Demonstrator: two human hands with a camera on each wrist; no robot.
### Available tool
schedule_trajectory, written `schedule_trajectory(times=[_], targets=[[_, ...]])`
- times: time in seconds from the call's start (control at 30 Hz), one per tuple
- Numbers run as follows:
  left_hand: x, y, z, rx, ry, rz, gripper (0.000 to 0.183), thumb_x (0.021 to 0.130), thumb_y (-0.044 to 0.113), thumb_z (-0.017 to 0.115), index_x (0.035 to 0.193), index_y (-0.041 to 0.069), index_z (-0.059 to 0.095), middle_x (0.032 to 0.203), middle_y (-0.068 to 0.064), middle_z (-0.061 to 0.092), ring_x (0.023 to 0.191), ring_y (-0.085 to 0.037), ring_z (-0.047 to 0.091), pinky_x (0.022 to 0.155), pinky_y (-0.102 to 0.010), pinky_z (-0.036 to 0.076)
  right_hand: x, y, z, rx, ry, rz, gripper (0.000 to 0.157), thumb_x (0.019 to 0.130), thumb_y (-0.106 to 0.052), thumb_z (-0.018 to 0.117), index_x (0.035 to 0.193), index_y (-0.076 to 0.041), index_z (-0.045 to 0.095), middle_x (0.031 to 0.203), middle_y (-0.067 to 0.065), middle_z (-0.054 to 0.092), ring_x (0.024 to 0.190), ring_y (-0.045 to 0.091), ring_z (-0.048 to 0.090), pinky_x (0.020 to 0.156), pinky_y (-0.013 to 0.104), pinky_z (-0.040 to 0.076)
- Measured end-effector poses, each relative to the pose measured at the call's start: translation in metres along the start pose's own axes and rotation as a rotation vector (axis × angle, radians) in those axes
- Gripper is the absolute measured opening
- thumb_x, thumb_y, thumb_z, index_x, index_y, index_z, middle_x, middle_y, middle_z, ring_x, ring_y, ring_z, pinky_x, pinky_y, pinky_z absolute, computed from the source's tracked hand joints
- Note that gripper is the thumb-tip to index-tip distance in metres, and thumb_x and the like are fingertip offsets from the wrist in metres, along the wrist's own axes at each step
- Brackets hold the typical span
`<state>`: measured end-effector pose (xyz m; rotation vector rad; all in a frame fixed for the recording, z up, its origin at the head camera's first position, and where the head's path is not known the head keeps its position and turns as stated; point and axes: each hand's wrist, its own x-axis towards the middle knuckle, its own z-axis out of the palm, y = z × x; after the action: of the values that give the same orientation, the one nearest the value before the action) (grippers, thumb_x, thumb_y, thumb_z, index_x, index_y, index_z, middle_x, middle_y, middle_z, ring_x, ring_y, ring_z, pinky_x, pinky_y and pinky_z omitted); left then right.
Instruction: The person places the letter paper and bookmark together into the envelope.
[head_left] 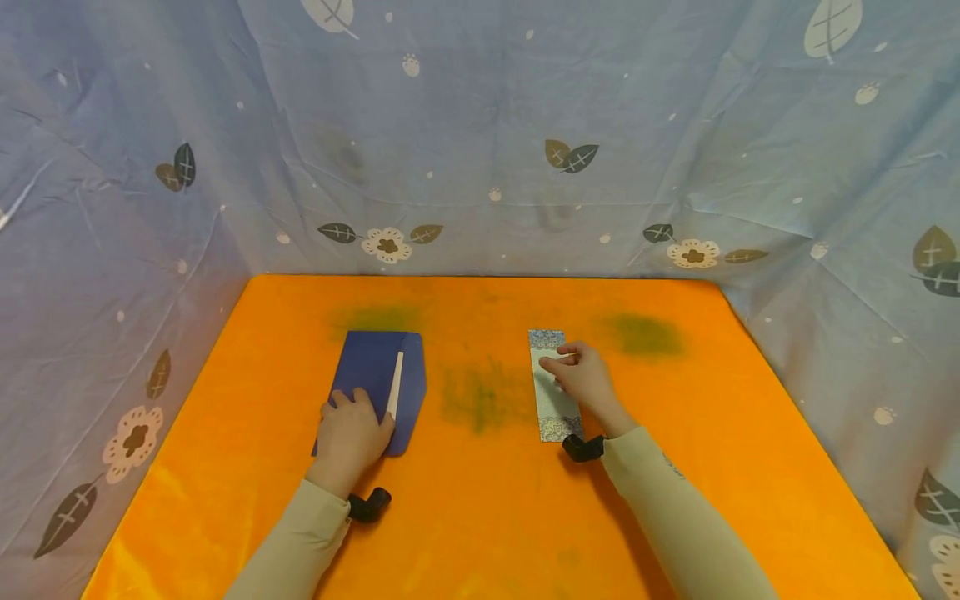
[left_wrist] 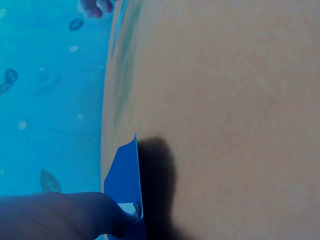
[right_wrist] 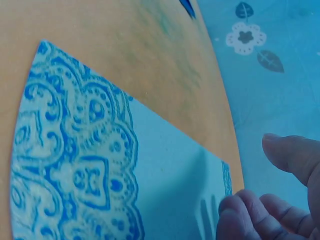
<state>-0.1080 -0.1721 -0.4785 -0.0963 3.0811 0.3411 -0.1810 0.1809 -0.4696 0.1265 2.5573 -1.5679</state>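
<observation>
At the left of the table a blue envelope (head_left: 371, 354) is held by my left hand (head_left: 348, 442), its fingers over the near part. My left thumb (left_wrist: 65, 215) sits at the envelope's opening, where a white inside (head_left: 395, 383) shows as a narrow wedge. To the right lies a pale card (head_left: 553, 406) with lacy blue patterned bands at both ends. Over that card hovers my right hand (head_left: 588, 383), fingers bent loosely and casting a shadow on it. A gap separates the thumb from the fingers (right_wrist: 257, 217) in the right wrist view, and nothing is between them.
An orange cloth (head_left: 480, 500) with greenish smudges covers the table. Blue-grey curtains (head_left: 480, 125) with leaves and flowers enclose the back and sides. Black wrist mounts (head_left: 370, 505) stick out near both sleeves.
</observation>
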Motion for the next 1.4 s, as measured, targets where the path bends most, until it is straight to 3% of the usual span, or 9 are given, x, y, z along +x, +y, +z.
schedule_trajectory(times=[0.23,0.43,0.73,1.0,1.4], targets=[[0.001,0.0,-0.002,0.008,0.007,0.014,0.073,0.091,0.037,0.06,0.13,-0.021,0.041,0.122,-0.049,0.04,0.103,-0.062,0.045,0.083,-0.063,0.046,0.001,0.007,-0.007,-0.085,0.059,0.056,0.062,0.086,-0.042,0.072,0.13,-0.003,0.052,0.118,0.016,0.058,0.101,0.031,0.058,0.08,0.041,0.051],[0.0,0.001,-0.001,0.007,0.001,0.007,0.074,0.091,0.037,0.06,0.131,-0.022,0.041,0.123,-0.049,0.039,0.105,-0.063,0.045,0.085,-0.063,0.045,0.002,0.019,-0.011,-0.11,0.076,0.088,0.061,0.086,-0.038,0.073,0.127,0.001,0.051,0.117,0.019,0.054,0.103,0.032,0.054,0.083,0.041,0.049],[-0.002,0.003,0.002,-0.009,0.005,-0.002,0.073,0.091,0.036,0.061,0.131,-0.021,0.041,0.122,-0.049,0.038,0.104,-0.062,0.044,0.081,-0.062,0.048,0.002,0.022,-0.013,-0.164,0.009,0.131,0.084,0.082,-0.04,0.076,0.139,0.003,0.031,0.121,0.024,0.049,0.105,0.036,0.052,0.086,0.045,0.047],[-0.001,0.0,0.001,0.0,0.033,0.006,0.073,0.091,0.035,0.06,0.131,-0.022,0.04,0.122,-0.05,0.038,0.105,-0.062,0.044,0.082,-0.063,0.046,0.004,0.013,-0.003,-0.282,0.011,0.135,0.078,0.081,-0.04,0.077,0.132,0.003,0.034,0.108,0.021,0.052,0.088,0.032,0.052,0.075,0.04,0.047],[-0.002,0.001,0.0,0.0,0.023,0.008,0.073,0.091,0.035,0.06,0.131,-0.022,0.04,0.122,-0.05,0.038,0.105,-0.063,0.043,0.083,-0.064,0.046,0.002,0.013,-0.002,-0.287,0.025,0.128,0.064,0.08,-0.041,0.078,0.116,0.001,0.045,0.104,0.019,0.052,0.085,0.031,0.052,0.07,0.037,0.047]])
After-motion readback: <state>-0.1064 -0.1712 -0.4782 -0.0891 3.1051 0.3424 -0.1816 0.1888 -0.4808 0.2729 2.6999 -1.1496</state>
